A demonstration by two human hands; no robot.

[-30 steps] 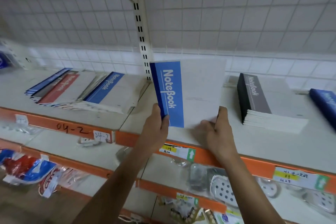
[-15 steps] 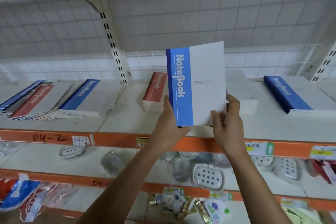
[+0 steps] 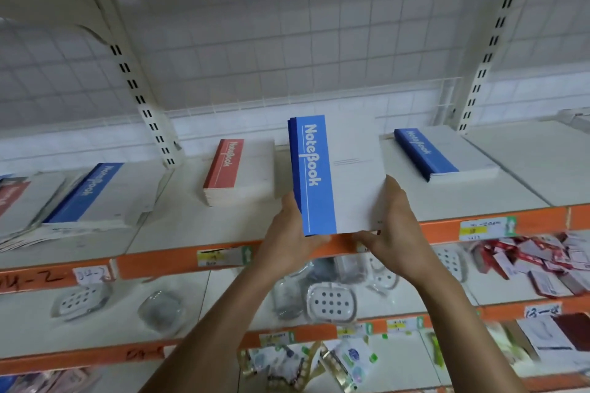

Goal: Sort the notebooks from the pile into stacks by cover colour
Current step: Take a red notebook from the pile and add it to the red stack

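I hold a blue-and-white notebook (image 3: 338, 175) up in front of the top shelf, cover facing me. My left hand (image 3: 287, 233) grips its lower left edge and my right hand (image 3: 392, 226) grips its lower right corner. A darker blue cover edge shows behind its left side. On the shelf, a red stack (image 3: 238, 169) lies just left of it and a dark blue stack (image 3: 443, 153) lies to its right. The mixed pile (image 3: 79, 198), with blue and red covers, spreads at the far left.
The white shelf (image 3: 463, 195) has an orange front rail with price labels. Slotted uprights (image 3: 143, 99) stand at left and right before a wire grid back. Lower shelves hold soap dishes (image 3: 330, 301) and packaged goods.
The view has swung right and I have carried the notebook rightward from the pile, past the red stack. The black stack seen earlier is now out of sight. Both hands keep their hold.
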